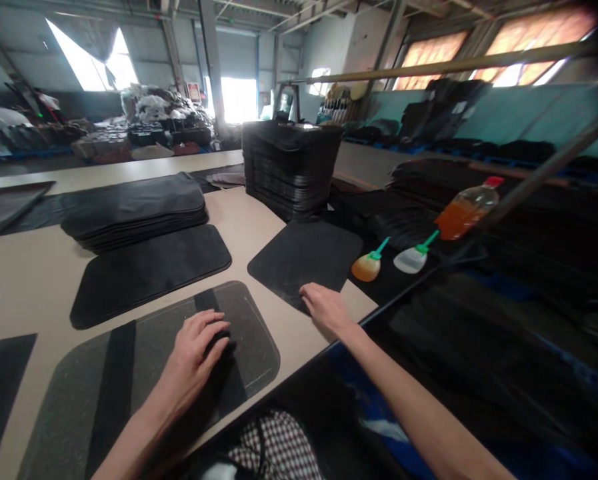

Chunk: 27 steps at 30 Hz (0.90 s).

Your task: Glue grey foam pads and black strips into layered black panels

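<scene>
A grey rounded sheet (163,347) with black strips across it lies on the beige table (241,217). Above its right part is my left hand (199,347), fingers spread and slightly curled, with something small and dark under them that I cannot make out. My right hand (323,307) has its fingers pressed together at the near edge of a flat black sheet (309,257). Left of that sheet lie a black rounded piece (153,273) and, behind it, a stack of black sheets (136,207).
A tall black stack (291,163) stands behind the black sheet. Two squeeze bottles, one amber (366,268) and one clear (409,261), and a large orange-filled bottle (463,213) are at the right. A metal bar (553,163) slants across the right side.
</scene>
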{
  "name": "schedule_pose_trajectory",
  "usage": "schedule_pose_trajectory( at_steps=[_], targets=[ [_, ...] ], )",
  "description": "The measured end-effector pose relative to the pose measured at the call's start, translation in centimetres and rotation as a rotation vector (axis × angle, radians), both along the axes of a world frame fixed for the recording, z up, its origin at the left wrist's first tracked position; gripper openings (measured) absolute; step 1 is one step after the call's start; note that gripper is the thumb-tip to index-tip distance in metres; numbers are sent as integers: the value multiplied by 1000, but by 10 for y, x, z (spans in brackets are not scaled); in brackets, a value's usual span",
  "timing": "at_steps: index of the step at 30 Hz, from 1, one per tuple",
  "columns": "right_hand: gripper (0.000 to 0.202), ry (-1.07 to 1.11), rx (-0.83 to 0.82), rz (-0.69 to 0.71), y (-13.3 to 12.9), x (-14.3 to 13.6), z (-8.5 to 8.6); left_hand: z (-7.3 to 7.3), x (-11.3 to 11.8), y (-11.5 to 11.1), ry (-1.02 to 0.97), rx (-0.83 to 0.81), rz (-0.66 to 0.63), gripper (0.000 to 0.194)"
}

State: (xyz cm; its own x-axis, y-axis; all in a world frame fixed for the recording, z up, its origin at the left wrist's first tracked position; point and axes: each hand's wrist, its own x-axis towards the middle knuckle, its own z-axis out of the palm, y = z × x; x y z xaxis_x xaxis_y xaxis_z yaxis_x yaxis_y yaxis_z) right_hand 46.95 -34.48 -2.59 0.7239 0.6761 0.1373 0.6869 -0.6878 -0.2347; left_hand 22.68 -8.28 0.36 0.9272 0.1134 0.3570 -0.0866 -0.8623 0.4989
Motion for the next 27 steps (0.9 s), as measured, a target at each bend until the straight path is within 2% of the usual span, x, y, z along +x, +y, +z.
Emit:
schedule_pose_trajectory(
  at_steps=[3, 6, 10, 12, 15, 18, 20, 22, 24, 25, 27],
  targets=[
    [21, 75, 10, -2, 5, 5, 3, 1, 11, -13, -1, -48, -28, 23],
    [23, 196, 75, -9, 7, 16, 8, 7, 19, -24, 4, -124, -47, 24],
    [25, 433, 248, -31, -3, 30, 23, 15, 28, -35, 69, -355, -60, 24],
    [29, 567, 345, -32, -11, 32, 33, 15, 37, -43, 152, -562, -49, 29],
    [39, 726, 461, -24, -20, 18, 47, 13, 52, -60, 265, -1008, -32, 45],
    [41, 825, 529, -5, -20, -15, 55, 16, 63, -81, 308, -1430, -65, 61],
    [38, 891, 557, 33, -15, -41, 56, 19, 66, -91, 312, -1579, -79, 61],
    [35, 980, 544, 124, -9, -59, 56, 22, 65, -96, 299, -1623, -16, 57],
    [32, 948, 425, 205, -4, -61, 56, 21, 62, -96, 297, -1610, 142, 53],
    [29, 867, 353, 203, -3, -54, 56, 19, 60, -94, 297, -1593, 219, 51],
    [24, 617, 251, 93, -1, -25, 57, 14, 55, -91, 287, -1559, 314, 50]
  ],
)
